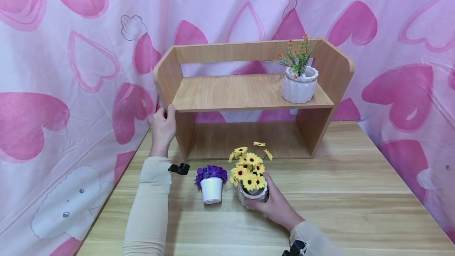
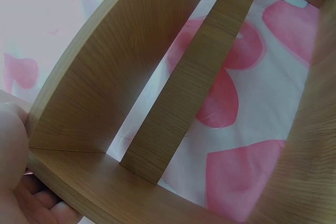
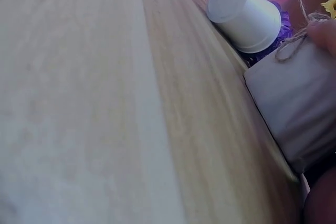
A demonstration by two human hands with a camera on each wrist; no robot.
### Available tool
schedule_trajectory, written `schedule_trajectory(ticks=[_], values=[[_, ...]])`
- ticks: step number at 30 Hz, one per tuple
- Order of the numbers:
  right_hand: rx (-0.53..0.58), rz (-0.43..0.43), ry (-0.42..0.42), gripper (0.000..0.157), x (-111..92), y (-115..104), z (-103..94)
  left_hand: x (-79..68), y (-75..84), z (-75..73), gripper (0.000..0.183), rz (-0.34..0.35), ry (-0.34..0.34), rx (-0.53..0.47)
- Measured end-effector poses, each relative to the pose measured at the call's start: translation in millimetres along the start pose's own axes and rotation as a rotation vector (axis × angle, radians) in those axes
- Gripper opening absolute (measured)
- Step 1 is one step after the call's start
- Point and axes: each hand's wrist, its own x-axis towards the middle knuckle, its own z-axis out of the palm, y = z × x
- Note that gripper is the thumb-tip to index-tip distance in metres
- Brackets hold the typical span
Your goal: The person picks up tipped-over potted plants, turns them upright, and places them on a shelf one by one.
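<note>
My left hand (image 1: 164,126) grips the left side panel of a wooden desktop shelf (image 1: 220,109). In the left wrist view its curled fingers (image 2: 50,205) lie under the panel's edge. My right hand (image 1: 277,206) holds a pot of yellow flowers (image 1: 249,171), thumb at the near side of the pale pot. In the right wrist view that flower pot (image 3: 294,98) has a twine bow, and only part of the hand shows. Left of it on the table is a purple flower pot (image 1: 211,189), white and small.
On the shelf's upper board, at the right, stands a ribbed white pot (image 1: 299,86) with orange-red flowers. The wooden table (image 1: 359,196) extends to the right. A pink heart-patterned curtain (image 1: 89,129) hangs behind and along both sides.
</note>
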Motion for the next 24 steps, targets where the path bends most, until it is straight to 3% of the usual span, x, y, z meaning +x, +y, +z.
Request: schedule_trajectory(ticks=[6,15,24], values=[[0.003,0.011,0.026,0.104,-1,0,1.8,-0.4,-1.0,0.5,0.057,0.025,0.012,0.003],[-0.013,0.004,0.073,0.102,-2,-7,-0.1,-0.8,0.4,-0.2,0.060,-0.028,-0.015,0.010],[-0.027,-0.066,0.107,0.101,-2,-25,-8.9,-1.0,1.2,-0.7,0.061,-0.044,-0.020,0.017]])
